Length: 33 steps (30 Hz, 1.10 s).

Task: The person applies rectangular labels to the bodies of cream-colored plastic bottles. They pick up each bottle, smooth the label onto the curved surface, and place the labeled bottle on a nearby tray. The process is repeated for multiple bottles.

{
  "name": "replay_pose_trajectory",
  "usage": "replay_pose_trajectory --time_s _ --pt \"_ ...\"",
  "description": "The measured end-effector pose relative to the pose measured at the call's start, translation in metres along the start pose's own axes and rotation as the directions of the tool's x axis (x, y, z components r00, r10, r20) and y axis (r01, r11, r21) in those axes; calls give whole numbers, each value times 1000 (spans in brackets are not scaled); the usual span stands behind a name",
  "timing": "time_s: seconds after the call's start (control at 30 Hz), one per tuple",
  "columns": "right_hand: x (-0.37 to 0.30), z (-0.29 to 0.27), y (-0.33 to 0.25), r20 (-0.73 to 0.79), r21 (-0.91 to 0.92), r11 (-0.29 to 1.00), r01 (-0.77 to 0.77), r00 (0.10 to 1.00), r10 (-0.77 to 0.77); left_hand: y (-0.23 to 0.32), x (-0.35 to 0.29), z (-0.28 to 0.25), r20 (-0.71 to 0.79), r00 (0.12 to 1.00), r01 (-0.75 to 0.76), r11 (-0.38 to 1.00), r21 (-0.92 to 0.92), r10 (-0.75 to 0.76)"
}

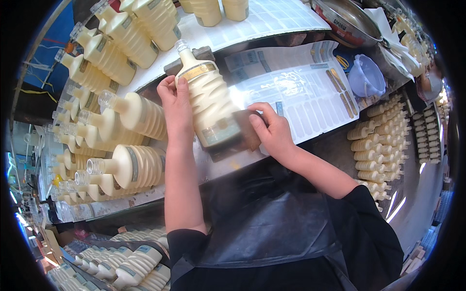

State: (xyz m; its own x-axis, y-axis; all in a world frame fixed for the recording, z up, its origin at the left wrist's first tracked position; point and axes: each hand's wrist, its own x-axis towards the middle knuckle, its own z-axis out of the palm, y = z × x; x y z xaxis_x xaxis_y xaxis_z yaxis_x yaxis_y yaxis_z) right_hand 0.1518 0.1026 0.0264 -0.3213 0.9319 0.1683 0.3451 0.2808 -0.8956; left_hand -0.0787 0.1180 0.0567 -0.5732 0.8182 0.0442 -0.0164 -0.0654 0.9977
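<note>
Grips high, with left hand (175,101), a cream wavy-ridged plastic-looking bottle (206,94), near eleven o'clock; with right hand (275,132), grasps a dark-brown flat pad (248,128) beside its silvery rectangular label (218,132). Probably smooths this label; next calls for steady, even pressing.

One cream bottle (209,99), rippled, with clear uncapped neck and gold shoulder band, lay mouth pointing away. One flat dark-brown piece (248,129) sat at its lower right side.
</note>
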Motion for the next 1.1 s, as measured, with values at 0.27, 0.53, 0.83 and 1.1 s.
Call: replay_pose_trajectory --time_s 0.27,0.53,0.83,1.1 --pt "6 -9 14 -108 74 997 12 994 -4 9 30 -6 133 969 237 941 -241 -210" --pt "-22 -2 -50 181 -294 515 805 576 -797 44 20 -24 71 970 232 973 0 -231" --pt "-51 41 -39 413 -337 385 859 502 -760 59 1 -24 -15 988 155 988 -24 -156" --pt "-12 -102 -29 240 246 969 -18 970 -43 118 -26 35 353 888 -402 871 281 296"
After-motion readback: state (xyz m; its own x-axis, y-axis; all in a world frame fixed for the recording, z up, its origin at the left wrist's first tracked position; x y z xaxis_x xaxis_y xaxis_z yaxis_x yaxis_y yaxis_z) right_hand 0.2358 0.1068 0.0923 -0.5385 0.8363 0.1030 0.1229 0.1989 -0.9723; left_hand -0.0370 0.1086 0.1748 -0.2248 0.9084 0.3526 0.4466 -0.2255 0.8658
